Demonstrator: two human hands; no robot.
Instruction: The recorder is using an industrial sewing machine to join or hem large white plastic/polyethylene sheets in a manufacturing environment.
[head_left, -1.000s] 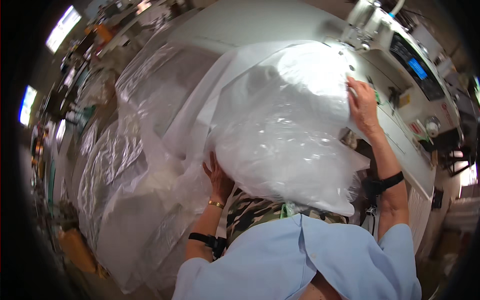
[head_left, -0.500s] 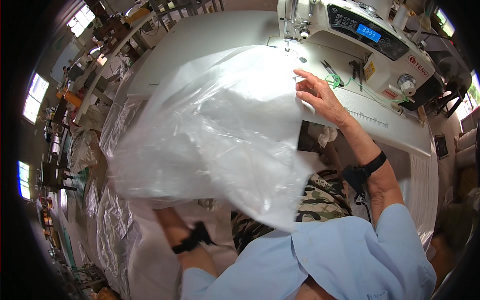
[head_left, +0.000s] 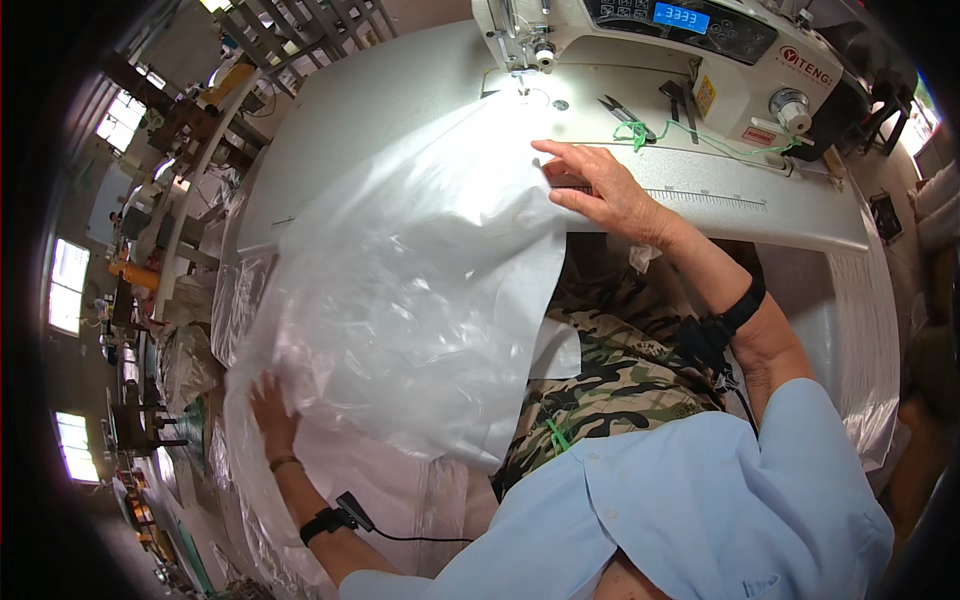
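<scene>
A large white translucent plastic sheet [head_left: 400,300] runs from under the needle area of a sewing machine [head_left: 690,40] down over the table's front edge and across my lap. Beside the sheet's right edge, near the needle, my right hand [head_left: 610,190] has its fingers apart, the fingertips at or just by that edge. Far down on the left, my left hand [head_left: 272,412] lies against the sheet's lower left part with its fingers spread. A thin layer of the plastic seems to cover part of that hand.
Small thread snippers [head_left: 628,115] lie on the machine bed with green string [head_left: 690,128] beside them. A dark tool [head_left: 680,100] rests near the machine's column. More clear plastic [head_left: 240,300] hangs at the table's left, and stacked white sheets [head_left: 865,340] hang at the right.
The sheet has swung down and flattened, its lower part no longer blurred. My left hand has come into sight, out to the left. The view has shifted; my right hand stays by the sheet's edge.
</scene>
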